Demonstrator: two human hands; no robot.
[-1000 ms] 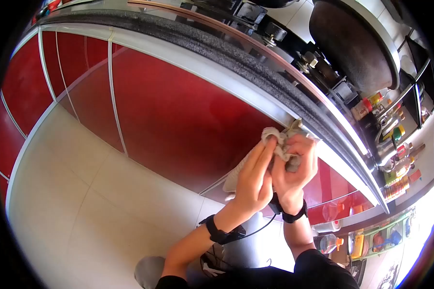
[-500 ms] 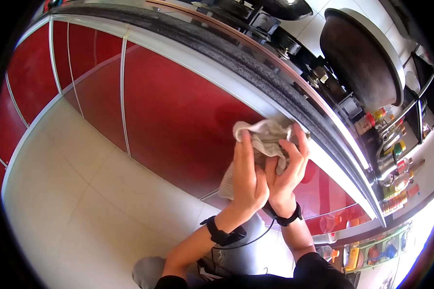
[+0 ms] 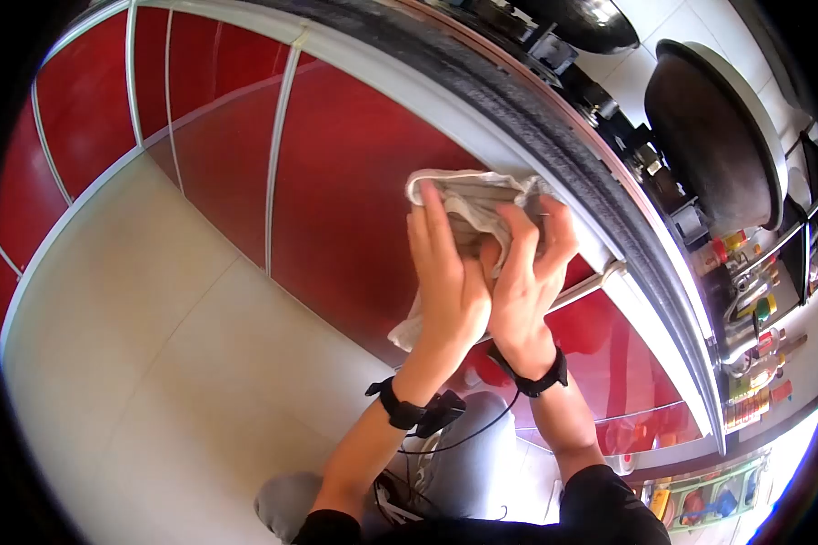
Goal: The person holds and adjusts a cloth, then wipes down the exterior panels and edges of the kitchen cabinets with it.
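A pale, crumpled cloth [image 3: 482, 202] lies between my two hands, up against the glossy red cabinet door [image 3: 354, 182] just under the counter. My left hand [image 3: 447, 282] holds its left part, fingers stretched upward over the fabric. With bent fingers, my right hand [image 3: 529, 286] grips the right part, close to the white strip below the counter edge. The heels of both hands are near each other. A lower corner of the cloth hangs out left of my left wrist. Black straps with a cable are on both wrists.
Above the cabinets runs a dark stone counter edge [image 3: 554, 150]. On it stand a stove, a large dark pot [image 3: 713, 136] and a wok [image 3: 595, 23]. Bottles [image 3: 750, 409] line the right side, with a green rack [image 3: 713, 495] lower right. Pale floor tiles [image 3: 173, 318] lie lower left.
Both hands and the cloth have moved left and up in view, and the cloth is spread wider than before. The view has shifted, so the counter and pot appear farther right.
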